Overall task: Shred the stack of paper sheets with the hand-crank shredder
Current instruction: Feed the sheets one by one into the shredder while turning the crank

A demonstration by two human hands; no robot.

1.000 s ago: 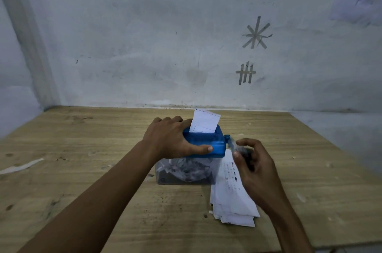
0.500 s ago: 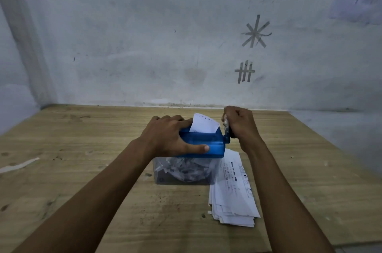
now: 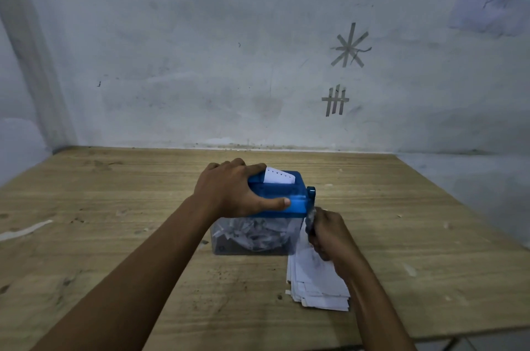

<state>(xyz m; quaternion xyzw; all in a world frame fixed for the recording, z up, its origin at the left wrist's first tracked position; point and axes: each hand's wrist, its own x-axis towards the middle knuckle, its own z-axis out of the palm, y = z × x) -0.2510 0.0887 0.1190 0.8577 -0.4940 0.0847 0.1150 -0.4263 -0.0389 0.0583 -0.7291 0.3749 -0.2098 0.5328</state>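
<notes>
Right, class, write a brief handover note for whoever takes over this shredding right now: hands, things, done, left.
Left hand grips the shredder by its blue top.
Right hand grips the crank, handle at the bottom of its turn.
A sheet stands in the slot, only its top end showing.
Shreds lie in the clear bin.
The stack lies on the table, right of the shredder.
Done: some paper shredded.
Left: finish this sheet, then feed the stack.

light: dim, bluish, diffuse; faint shadows on worn wooden table. blur: right hand motion-smeared. edges: wide-angle bowing, pale plaster wall soft.
</notes>
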